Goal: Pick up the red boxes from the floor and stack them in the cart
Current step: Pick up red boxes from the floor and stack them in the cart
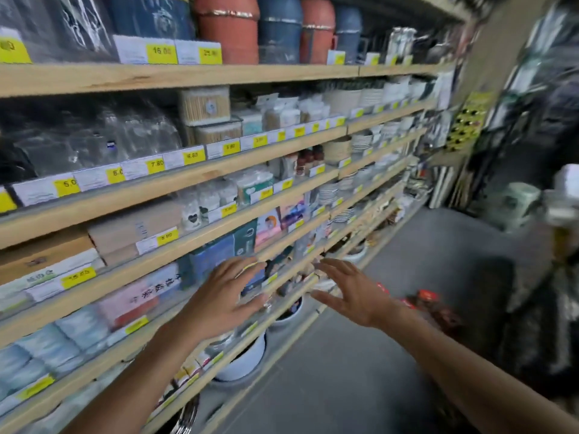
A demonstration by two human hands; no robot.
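Observation:
Red boxes (427,303) lie blurred on the grey floor (360,364) just beyond my right wrist, partly hidden by that arm. My left hand (225,296) is stretched forward with fingers spread and holds nothing, in front of the lower shelves. My right hand (354,292) reaches forward too, palm turned left, fingers apart and empty, a short way left of the red boxes. No cart can be made out; the right side of the view is smeared by motion blur.
A long wooden shelf unit (188,186) with yellow price tags fills the left side, packed with boxes, tissue packs, bowls and plates. White bowls (247,361) sit on the lowest level near the floor. Dark, blurred goods (539,277) stand on the right side of the aisle.

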